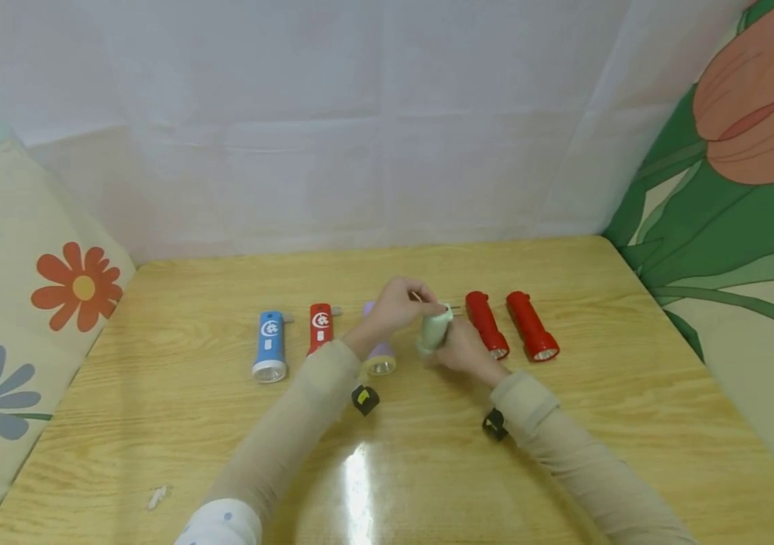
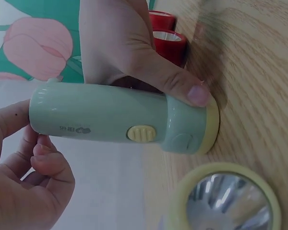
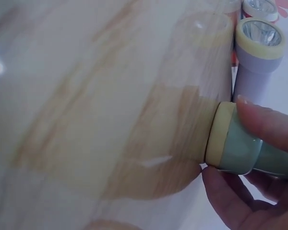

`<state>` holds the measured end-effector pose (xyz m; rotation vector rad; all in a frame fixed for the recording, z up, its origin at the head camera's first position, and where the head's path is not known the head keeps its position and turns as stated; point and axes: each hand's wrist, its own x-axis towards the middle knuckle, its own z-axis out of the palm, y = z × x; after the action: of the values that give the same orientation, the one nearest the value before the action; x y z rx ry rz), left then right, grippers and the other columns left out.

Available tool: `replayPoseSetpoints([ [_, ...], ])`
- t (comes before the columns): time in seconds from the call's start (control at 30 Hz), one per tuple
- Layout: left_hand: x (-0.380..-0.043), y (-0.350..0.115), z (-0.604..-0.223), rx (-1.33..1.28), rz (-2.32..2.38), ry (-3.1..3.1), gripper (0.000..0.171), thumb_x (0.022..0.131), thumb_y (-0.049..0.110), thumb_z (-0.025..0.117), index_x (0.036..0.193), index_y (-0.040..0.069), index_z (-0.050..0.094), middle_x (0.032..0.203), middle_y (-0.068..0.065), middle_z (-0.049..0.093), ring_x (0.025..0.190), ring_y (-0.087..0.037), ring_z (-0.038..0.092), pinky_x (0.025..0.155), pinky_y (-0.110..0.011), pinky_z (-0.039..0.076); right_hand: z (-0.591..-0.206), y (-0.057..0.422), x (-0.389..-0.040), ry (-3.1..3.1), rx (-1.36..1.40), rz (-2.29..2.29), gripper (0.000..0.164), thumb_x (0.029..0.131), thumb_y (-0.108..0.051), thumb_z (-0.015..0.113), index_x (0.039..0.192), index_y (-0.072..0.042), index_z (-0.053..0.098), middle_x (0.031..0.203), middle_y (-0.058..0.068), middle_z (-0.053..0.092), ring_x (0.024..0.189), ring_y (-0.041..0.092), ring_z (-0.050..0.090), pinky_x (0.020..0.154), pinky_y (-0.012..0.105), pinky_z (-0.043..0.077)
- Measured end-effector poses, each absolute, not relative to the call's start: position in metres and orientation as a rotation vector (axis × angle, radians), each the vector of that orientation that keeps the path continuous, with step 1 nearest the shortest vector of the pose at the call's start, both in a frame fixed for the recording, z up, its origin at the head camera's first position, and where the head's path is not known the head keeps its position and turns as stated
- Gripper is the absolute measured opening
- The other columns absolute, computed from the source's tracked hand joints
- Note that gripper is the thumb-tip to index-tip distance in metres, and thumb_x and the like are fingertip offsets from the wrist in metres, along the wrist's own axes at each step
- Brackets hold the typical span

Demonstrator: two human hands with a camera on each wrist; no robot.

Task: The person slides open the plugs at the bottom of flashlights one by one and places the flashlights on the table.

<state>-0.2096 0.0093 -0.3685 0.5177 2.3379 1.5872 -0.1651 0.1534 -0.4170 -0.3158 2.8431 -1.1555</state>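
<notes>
A pale green flashlight (image 1: 435, 330) with a yellow rim stands tilted over the table, lens end down. My right hand (image 1: 464, 350) grips it round the head end; in the left wrist view its thumb (image 2: 198, 95) presses beside the yellow rim. At the tail end, my left hand (image 1: 396, 306) pinches the flashlight with thumb and curled fingertips. Thin metal prongs (image 1: 456, 309) stick out sideways from that tail. A yellow slide switch (image 2: 141, 133) shows on the body. Close by my left forearm lies a purple flashlight (image 1: 381, 357) with a yellow rim, partly hidden.
To the left lie a blue flashlight (image 1: 269, 342) and a red one with a white emblem (image 1: 321, 324), both with prongs out. Two plain red flashlights, the nearer (image 1: 486, 325) and the farther (image 1: 531, 325), lie to the right. A white scrap (image 1: 157, 496) is at front left.
</notes>
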Motion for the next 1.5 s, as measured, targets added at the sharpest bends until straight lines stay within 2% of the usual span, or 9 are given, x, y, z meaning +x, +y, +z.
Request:
replayPoseSetpoints([
  [0.2,-0.212,0.009,-0.369,0.551,1.571,2.365,0.008,0.078,0.011,0.071,0.079,0.005,0.066,0.075,-0.002,0.062,0.066,-0.013,0.05,0.057,-0.021,0.042,-0.416,0.157,-0.164,2.821,-0.321,-1.142,0.06,0.059,-0.005,0.081,0.109,0.009,0.051,0.095,0.019,0.06,0.087,0.03,0.057,0.08,0.044,0.047],
  [0.5,-0.217,0.006,-0.371,0.521,1.59,2.377,0.007,0.079,0.012,0.07,0.081,0.005,0.067,0.077,-0.003,0.063,0.068,-0.014,0.052,0.059,-0.022,0.043,-0.412,0.158,-0.161,2.749,-0.33,-1.122,0.044,0.062,-0.01,0.078,0.098,0.003,0.056,0.083,0.01,0.06,0.072,0.021,0.054,0.065,0.034,0.048],
  [0.73,-0.221,0.006,-0.377,0.553,1.658,2.399,0.009,0.083,0.01,0.064,0.087,0.002,0.067,0.083,-0.007,0.064,0.075,-0.016,0.056,0.066,-0.023,0.047,-0.412,0.157,-0.158,2.694,-0.262,-1.165,0.039,0.064,-0.012,0.08,0.094,0.001,0.059,0.08,0.008,0.062,0.062,0.018,0.055,0.054,0.029,0.048],
  [0.9,-0.221,0.006,-0.385,0.606,1.693,2.418,0.019,0.087,0.014,0.06,0.098,0.0,0.066,0.093,-0.009,0.067,0.083,-0.016,0.06,0.073,-0.023,0.049,-0.411,0.156,-0.16,2.656,-0.195,-1.161,0.036,0.065,-0.012,0.08,0.093,0.0,0.062,0.079,0.007,0.063,0.061,0.018,0.056,0.054,0.029,0.049],
  [1.1,-0.218,0.008,-0.386,0.607,1.674,2.382,0.032,0.081,0.024,0.069,0.105,0.003,0.064,0.097,-0.004,0.065,0.086,-0.016,0.06,0.075,-0.025,0.05,-0.408,0.157,-0.16,2.661,-0.184,-1.141,0.035,0.067,-0.015,0.079,0.093,0.001,0.061,0.081,0.007,0.063,0.063,0.018,0.056,0.056,0.029,0.048],
  [1.5,-0.217,0.012,-0.383,0.594,1.66,2.402,0.032,0.082,0.019,0.067,0.108,0.001,0.061,0.103,-0.009,0.064,0.087,-0.019,0.061,0.076,-0.026,0.049,-0.407,0.158,-0.159,2.655,-0.188,-1.168,0.038,0.069,-0.016,0.077,0.099,0.002,0.061,0.088,0.01,0.064,0.071,0.019,0.058,0.061,0.03,0.049],
])
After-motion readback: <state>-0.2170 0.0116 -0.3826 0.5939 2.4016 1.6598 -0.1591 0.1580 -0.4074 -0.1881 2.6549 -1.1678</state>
